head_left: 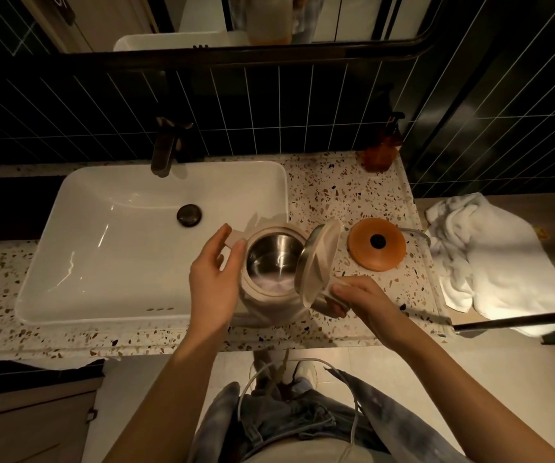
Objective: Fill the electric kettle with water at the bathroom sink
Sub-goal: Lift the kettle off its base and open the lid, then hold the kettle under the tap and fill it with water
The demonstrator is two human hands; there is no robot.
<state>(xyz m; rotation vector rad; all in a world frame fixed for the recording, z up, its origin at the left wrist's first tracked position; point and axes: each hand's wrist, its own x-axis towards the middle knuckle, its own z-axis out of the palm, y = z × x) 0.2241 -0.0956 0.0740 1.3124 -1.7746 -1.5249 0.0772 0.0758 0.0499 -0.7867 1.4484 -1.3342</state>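
Note:
A cream electric kettle with a shiny steel inside stands at the right rim of the white sink. Its hinged lid is flipped up. My right hand grips the kettle's handle on the right. My left hand is cupped against the kettle's left side by the spout, fingers apart. The dark tap stands at the back of the sink, well left of the kettle. No water runs from it.
The orange kettle base lies on the speckled counter right of the kettle, its white cord trailing down. An amber soap bottle stands at the back right. A white towel lies further right. A dark drain plug sits in the sink.

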